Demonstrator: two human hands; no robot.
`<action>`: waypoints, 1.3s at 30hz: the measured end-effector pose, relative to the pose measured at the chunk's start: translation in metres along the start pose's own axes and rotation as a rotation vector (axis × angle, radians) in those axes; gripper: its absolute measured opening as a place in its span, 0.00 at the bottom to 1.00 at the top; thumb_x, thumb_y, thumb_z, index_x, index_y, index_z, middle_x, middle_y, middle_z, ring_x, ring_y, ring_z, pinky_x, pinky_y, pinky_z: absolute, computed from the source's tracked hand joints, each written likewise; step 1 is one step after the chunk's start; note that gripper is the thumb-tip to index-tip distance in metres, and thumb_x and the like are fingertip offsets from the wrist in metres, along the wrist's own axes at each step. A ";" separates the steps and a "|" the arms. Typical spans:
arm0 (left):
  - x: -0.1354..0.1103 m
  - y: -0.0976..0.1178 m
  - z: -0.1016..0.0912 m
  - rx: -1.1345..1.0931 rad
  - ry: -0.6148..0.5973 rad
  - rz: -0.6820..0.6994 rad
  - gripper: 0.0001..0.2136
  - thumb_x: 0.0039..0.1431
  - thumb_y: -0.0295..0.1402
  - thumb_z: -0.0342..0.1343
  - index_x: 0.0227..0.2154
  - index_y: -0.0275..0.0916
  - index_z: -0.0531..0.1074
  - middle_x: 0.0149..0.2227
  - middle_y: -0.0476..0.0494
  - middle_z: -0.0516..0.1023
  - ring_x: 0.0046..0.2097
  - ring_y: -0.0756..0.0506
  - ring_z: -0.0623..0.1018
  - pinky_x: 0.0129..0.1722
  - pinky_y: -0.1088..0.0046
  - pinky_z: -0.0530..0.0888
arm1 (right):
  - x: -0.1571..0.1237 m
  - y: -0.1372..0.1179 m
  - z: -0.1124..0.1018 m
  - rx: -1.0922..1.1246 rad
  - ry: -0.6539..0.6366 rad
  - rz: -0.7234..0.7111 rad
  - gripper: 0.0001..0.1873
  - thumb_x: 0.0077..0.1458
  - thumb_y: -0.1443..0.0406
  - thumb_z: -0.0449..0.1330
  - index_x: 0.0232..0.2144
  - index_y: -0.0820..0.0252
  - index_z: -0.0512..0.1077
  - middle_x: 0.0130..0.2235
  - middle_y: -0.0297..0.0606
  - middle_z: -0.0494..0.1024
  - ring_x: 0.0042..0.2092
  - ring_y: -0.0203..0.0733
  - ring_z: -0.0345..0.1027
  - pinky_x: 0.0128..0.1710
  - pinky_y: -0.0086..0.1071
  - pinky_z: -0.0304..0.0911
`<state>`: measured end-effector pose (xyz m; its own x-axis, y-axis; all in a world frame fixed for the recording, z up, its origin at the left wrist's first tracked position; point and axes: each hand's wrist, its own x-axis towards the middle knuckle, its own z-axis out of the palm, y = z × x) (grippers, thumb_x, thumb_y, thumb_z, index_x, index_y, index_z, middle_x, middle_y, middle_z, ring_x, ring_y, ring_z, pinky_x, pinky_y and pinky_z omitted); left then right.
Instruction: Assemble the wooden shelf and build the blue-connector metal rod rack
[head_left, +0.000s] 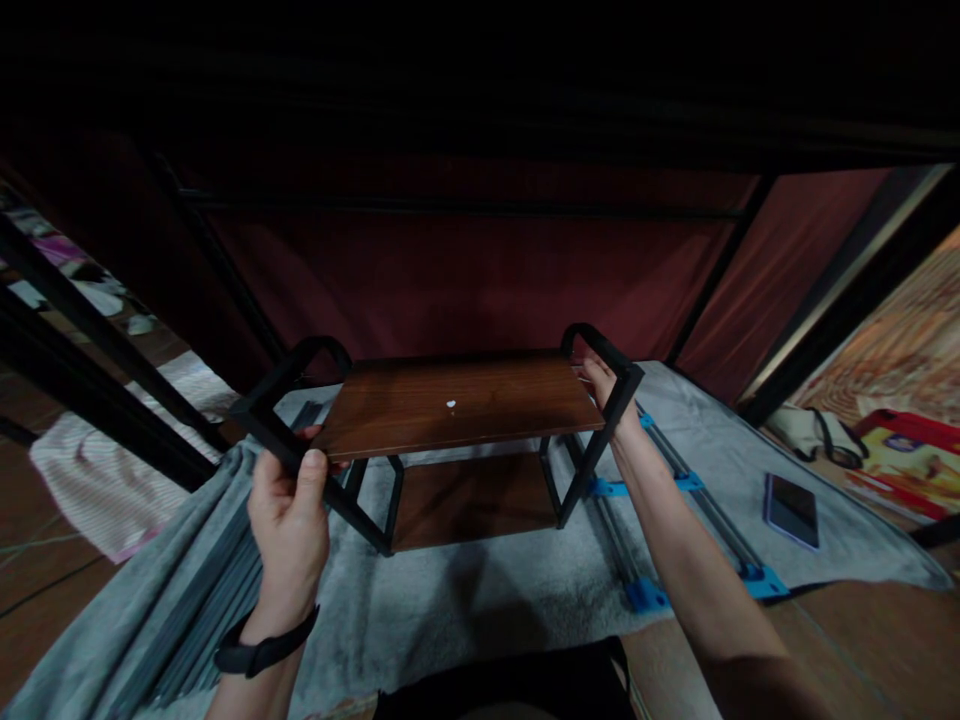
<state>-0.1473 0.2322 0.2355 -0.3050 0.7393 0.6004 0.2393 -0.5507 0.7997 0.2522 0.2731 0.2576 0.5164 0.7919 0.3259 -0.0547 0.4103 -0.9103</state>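
A small two-tier shelf with black side frames and brown wood-look boards stands in front of me. Its upper board (480,385) carries a small white mark near the middle. The lower board (476,500) sits close to the grey cloth. My left hand (289,500) grips the shelf's left side frame, thumb near the upper board's front left corner. On the other side, my right hand (600,385) holds the right side frame, its fingers partly hidden behind the black bar.
Grey tubes (202,600) lie on the grey cloth (450,610) at left. A blue-and-grey frame (682,483) and a phone (791,510) lie at right, near a red-and-yellow package (911,450). Black bars and a dark red fabric panel (480,270) enclose the space.
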 end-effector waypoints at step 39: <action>0.001 0.016 0.000 -0.114 0.030 -0.095 0.19 0.58 0.45 0.60 0.50 0.42 0.73 0.49 0.45 0.75 0.40 0.49 0.75 0.40 0.74 0.76 | 0.002 -0.008 0.008 -0.155 -0.017 -0.050 0.21 0.52 0.45 0.61 0.34 0.55 0.74 0.40 0.38 0.79 0.49 0.49 0.71 0.52 0.43 0.67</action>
<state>-0.1435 0.2241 0.2484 -0.3492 0.7790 0.5208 0.1026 -0.5206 0.8476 0.2463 0.2749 0.2676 0.5007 0.7801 0.3752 0.1037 0.3763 -0.9207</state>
